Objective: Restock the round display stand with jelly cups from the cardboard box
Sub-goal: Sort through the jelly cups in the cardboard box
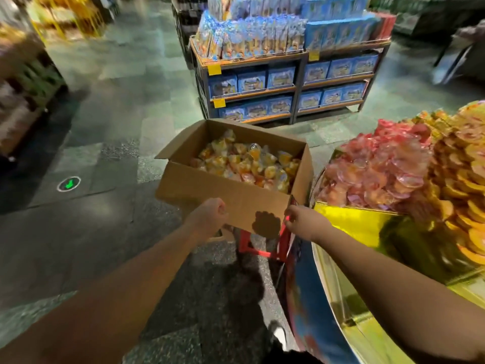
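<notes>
Box: I see the cardboard box (223,191), open, on a red stool (262,245).
Contents: jelly cups (246,164) fill it.
Left hand (210,214): curled at the near wall's lower edge.
Right hand (301,219): at the near right corner.
Stand: round display stand (354,224), right, heaped with cups.

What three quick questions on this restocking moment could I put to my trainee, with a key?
1. True or false: the cardboard box is empty.
2. What does the box rest on: A) a red stool, B) the floor, C) the display stand?
3. Which colours are the jelly cups piled on the stand?

Key:
1. False; it holds orange and yellow jelly cups.
2. A.
3. Pink-red cups beside orange ones.

The left hand and right hand both grip the box's near side.
</notes>
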{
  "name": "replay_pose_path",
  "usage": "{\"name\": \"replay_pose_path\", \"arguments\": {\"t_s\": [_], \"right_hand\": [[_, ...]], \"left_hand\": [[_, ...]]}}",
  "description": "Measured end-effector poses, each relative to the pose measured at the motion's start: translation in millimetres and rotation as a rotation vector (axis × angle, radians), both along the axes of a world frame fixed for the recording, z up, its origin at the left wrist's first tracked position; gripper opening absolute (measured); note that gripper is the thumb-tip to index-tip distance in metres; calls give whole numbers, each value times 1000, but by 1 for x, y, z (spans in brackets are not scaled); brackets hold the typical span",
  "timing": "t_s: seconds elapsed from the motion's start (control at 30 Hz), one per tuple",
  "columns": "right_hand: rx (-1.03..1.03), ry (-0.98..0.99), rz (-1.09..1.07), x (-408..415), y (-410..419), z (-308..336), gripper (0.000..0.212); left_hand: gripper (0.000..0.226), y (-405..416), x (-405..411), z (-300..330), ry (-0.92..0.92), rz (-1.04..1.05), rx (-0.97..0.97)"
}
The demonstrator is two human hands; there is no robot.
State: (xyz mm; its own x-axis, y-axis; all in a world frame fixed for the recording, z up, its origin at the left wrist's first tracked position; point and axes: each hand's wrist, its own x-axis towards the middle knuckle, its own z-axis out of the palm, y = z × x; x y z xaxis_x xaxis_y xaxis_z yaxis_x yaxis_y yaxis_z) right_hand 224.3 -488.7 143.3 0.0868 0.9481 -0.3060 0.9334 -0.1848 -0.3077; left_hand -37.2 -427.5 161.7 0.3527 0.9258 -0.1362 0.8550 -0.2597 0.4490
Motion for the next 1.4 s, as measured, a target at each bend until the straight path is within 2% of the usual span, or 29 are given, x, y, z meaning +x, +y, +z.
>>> {"name": "replay_pose_path", "arguments": {"t_s": [0.2,0.4,0.53,0.63,0.8,0.97,1.07,1.23,1.4], "right_hand": [[-64,-33,-44,39,104,-35,31],[-142,-32,-63,80,223,-79,30],[-246,-47,-91,99,276,-109,44],[-298,-51,-89,104,306,-129,53],[-475,-16,-56,104,324,-163,78],[-542,-11,-14,102,327,-180,88],[-558,-21,18,104,326,-183,89],[-427,-64,8,101,317,-192,83],[-330,-23,-52,100,309,-184,79]], "left_hand": [[4,110,28,-27,-11,31,-57],[11,229,56,-61,7,135,-224],[8,288,74,-90,36,198,-314],[26,323,88,-119,121,228,-382],[64,347,115,-172,450,198,-471],[76,356,132,-192,601,190,-495],[83,357,139,-195,593,223,-553],[87,358,141,-198,574,260,-529],[91,351,139,-190,389,311,-448]]}}
